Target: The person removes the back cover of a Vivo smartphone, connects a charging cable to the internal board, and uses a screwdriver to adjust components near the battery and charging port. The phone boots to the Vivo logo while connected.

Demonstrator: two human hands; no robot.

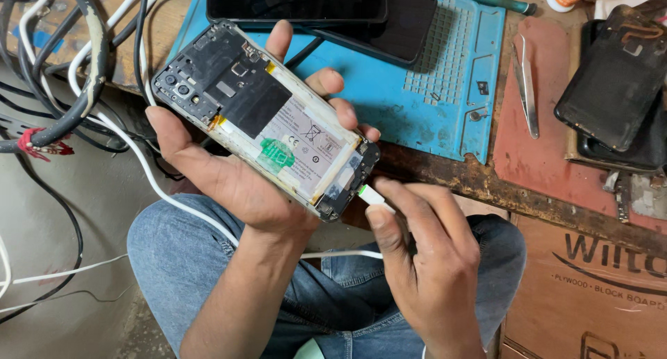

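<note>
My left hand (229,175) cradles an opened smartphone (264,116) with its back cover off, so the white battery, black shielding and camera modules face up. The fingers wrap around its far edge. My right hand (424,251) pinches a white charging plug (373,195) against the port at the phone's bottom end. The plug's white cable (174,199) loops away under my left wrist. Both hands hover over my lap in blue jeans, just in front of the bench edge.
A blue repair mat (445,88) lies on the worn wooden bench with dark phones (347,12) on it. Metal tweezers (526,85) rest on a red mat. Black phone backs (618,74) sit at the right. Tangled cables (76,74) hang at the left.
</note>
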